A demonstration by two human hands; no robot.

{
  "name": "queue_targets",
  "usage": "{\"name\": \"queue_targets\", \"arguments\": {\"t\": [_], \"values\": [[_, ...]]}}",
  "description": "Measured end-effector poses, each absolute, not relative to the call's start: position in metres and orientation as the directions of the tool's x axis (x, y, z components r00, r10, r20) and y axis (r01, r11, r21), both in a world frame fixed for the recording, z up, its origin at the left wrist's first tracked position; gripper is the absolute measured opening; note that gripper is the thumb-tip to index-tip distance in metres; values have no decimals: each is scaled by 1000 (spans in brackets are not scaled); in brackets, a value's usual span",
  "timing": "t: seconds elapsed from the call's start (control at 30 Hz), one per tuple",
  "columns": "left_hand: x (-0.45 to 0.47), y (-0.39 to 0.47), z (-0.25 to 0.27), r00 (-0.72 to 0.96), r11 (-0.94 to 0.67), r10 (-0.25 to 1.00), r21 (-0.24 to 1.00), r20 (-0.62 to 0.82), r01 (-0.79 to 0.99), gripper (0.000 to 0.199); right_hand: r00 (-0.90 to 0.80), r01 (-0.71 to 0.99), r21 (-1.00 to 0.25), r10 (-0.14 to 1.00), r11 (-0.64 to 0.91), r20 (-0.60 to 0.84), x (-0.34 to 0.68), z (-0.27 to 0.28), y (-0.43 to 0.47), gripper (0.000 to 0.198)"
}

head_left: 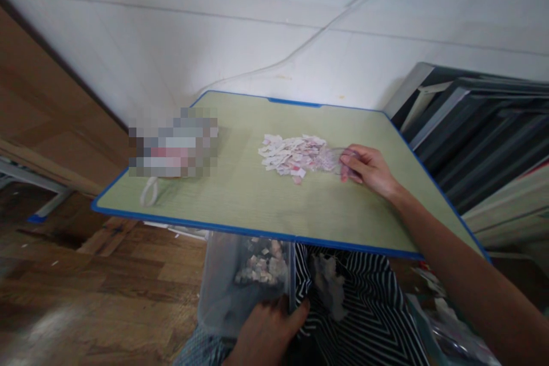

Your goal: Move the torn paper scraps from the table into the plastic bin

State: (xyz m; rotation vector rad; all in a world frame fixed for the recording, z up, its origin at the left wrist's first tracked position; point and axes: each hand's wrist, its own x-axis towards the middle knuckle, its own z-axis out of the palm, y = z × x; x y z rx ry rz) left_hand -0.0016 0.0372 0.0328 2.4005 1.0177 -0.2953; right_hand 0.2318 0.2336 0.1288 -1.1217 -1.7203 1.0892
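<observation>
My right hand (pixel 371 168) is over the table, fingers closed on a small clear plastic bag (pixel 337 160). The bag's left end meets a loose pile of white and pinkish paper slips (pixel 291 154). Below the table's front edge, my left hand (pixel 272 326) is at the near right corner of a clear plastic bin (pixel 221 291). Its fingers go over the rim and its thumb stays outside; the fingertips are partly hidden. Inside the bin lies a heap of small light-coloured packets (pixel 261 266), too blurred to make out fully.
The pale green folding table (pixel 240 194) has a blue edge and stands against a white wall. A blurred-out item (pixel 175 146) with a white loop lies at its left. Dark flat panels (pixel 480 131) lean at the right, cardboard (pixel 55 91) stands left. Striped cloth (pixel 373 303) covers my lap.
</observation>
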Motion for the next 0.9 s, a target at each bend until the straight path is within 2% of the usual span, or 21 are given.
{"name": "queue_targets", "arguments": {"t": [0.23,0.37,0.53,0.73,0.9], "values": [[-2,38,35,696,-586,601,375,-394,718,57,-390,400,-824,888,402,244,210,130,222,25],[-2,37,35,684,-589,608,348,-403,729,56,-430,369,-844,877,388,215,210,130,221,28],[-1,37,33,678,-577,627,357,-383,735,56,-373,373,-837,890,401,260,211,132,220,28],[-1,37,34,679,-576,614,360,-402,734,57,-461,393,-838,870,378,176,209,130,217,29],[-3,35,29,682,-575,623,366,-383,732,55,-510,425,-793,839,436,188,208,130,216,27]]}}
